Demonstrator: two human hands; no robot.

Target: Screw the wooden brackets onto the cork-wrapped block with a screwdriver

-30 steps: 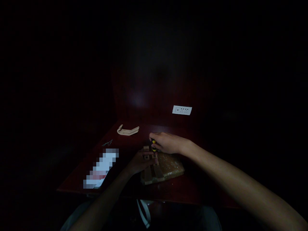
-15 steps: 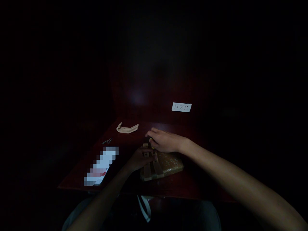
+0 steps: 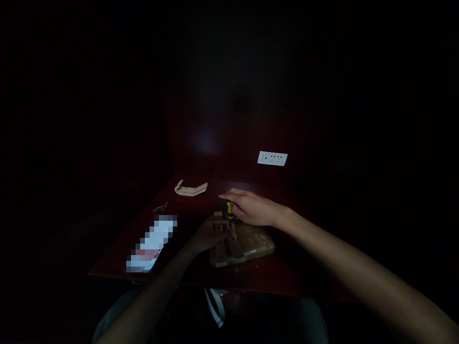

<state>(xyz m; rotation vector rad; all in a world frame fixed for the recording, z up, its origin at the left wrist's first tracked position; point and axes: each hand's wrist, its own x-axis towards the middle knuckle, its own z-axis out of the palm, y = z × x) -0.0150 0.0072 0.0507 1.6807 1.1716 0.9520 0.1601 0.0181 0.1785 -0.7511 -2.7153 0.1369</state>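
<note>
My right hand [image 3: 253,206] is around the top of a small yellow-and-black screwdriver [image 3: 230,210], which stands nearly upright with its tip pointing down; the index finger sticks out to the left. Below it my left hand [image 3: 211,235] grips a light wooden piece [image 3: 233,246], thumb and fingers on either side near the screwdriver tip. The wooden piece has strips with dark holes and rests on a brown block [image 3: 256,241] with a shiny, plastic-like wrapping. The tip's exact contact point is hidden by fingers and shadow.
A curved wooden piece [image 3: 191,190] lies at the back left of the dark red table [image 3: 118,260]. Several thin screws or nails [image 3: 160,207] lie before it, with a blurred lit phone [image 3: 152,243] nearer me. A white socket plate [image 3: 272,158] is on the back wall.
My right hand has shifted slightly right and its fingers have opened out, so more of the screwdriver shows. My left hand stays on the wooden piece.
</note>
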